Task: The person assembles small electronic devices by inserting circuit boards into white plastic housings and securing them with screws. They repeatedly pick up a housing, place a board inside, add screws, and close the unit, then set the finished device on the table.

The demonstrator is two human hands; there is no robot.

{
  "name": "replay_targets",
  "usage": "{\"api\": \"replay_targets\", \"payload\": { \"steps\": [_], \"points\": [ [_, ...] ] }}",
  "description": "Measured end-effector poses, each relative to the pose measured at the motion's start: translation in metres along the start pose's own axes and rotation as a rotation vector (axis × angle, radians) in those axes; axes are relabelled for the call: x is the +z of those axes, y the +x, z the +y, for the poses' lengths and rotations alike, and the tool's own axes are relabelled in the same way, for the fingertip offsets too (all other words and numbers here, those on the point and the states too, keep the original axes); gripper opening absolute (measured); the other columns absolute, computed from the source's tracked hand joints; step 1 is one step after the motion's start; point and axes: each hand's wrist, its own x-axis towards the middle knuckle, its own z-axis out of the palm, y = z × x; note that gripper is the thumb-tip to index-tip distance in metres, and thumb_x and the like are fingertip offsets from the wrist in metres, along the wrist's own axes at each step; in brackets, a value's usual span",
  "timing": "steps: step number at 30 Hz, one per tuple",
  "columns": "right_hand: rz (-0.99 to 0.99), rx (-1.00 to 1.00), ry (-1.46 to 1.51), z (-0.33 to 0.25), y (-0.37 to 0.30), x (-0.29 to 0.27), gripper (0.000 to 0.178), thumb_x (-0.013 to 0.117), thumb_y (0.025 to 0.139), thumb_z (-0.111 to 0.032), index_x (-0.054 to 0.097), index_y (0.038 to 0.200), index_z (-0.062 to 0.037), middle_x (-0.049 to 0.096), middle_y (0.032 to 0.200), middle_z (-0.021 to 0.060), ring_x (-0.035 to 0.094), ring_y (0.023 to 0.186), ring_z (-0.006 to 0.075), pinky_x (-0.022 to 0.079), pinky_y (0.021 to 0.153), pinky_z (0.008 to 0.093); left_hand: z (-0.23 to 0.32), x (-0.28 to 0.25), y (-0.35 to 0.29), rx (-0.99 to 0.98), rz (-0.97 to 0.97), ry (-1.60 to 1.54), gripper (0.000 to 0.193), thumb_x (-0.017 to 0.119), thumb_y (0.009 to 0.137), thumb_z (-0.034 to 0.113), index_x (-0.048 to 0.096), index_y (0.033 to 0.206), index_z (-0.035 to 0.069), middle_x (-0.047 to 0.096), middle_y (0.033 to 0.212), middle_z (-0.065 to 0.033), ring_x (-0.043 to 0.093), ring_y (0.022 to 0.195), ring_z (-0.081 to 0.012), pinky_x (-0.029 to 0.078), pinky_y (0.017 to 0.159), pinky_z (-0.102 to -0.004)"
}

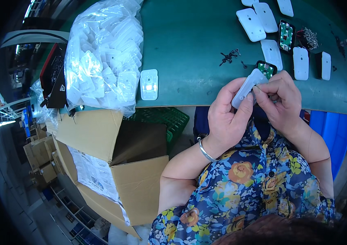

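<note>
Green surface (181,53), head view: work appears partway, two circuit boards (286,36) exposed and loose white covers (251,25) lying out. Left hand (228,110): grip closed on one white casing (245,88) near the front edge; right hand (280,98): fingertips against it (grip otherwise indeterminable), partly hiding the nearer board. Black bits (230,56) lie beyond; a filled plastic bag (104,53) occupies the left.

The left hand (227,112) holds a translucent white cover (244,90) at a tilt, while the right hand (282,97) has its fingers against it. Just beyond is a black-rimmed green circuit board (267,70). On the green table (185,49), a clear bag (102,18) bulges with similar pieces (one loose white plate (149,92) lies just beside it). Below stands an open cardboard box (141,183).
</note>
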Motion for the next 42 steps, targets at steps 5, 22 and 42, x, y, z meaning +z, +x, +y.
{"api": "replay_targets", "payload": {
  "steps": [5, 22, 42],
  "points": [
    [-0.011, 0.068, 0.06, -0.003, -0.006, 0.0, 0.014, 0.072, 0.068, -0.002, 0.06, 0.075, -0.0039, 0.052, 0.067, 0.0052, 0.049, 0.051, 0.0123, 0.037, 0.043, 0.0231, -0.008, -0.001, 0.001, 0.056, 0.044, 0.117, 0.025, 0.057, 0.084, 0.008, 0.054, 0.108, 0.002, 0.06, 0.086, -0.0035, 0.053, 0.073, -0.0071, 0.045, 0.065, -0.0223],
    [-0.176, 0.536, 0.792, 0.005, -0.027, -0.017, 0.031, 0.061, 0.082, -0.005, 0.051, 0.112, 0.0001, 0.051, 0.098, 0.0026, 0.052, 0.087, 0.0079, 0.045, 0.073, 0.0228, 0.008, 0.002, -0.005, 0.086, -0.064, 0.165, 0.025, 0.058, 0.084, 0.007, 0.055, 0.108, 0.001, 0.06, 0.09, -0.0041, 0.054, 0.072, -0.0064, 0.046, 0.063, -0.0219],
    [-0.137, 0.578, 0.825, 0.004, -0.032, -0.026, 0.02, 0.06, 0.08, -0.002, 0.054, 0.099, 0.0005, 0.046, 0.09, 0.0019, 0.051, 0.079, 0.0066, 0.044, 0.068, 0.0218, 0.008, 0.012, -0.008, -0.042, -0.112, 0.092, 0.027, 0.057, 0.084, 0.003, 0.054, 0.111, -0.001, 0.06, 0.094, -0.0036, 0.055, 0.078, -0.005, 0.047, 0.066, -0.0193]
  ]
}}
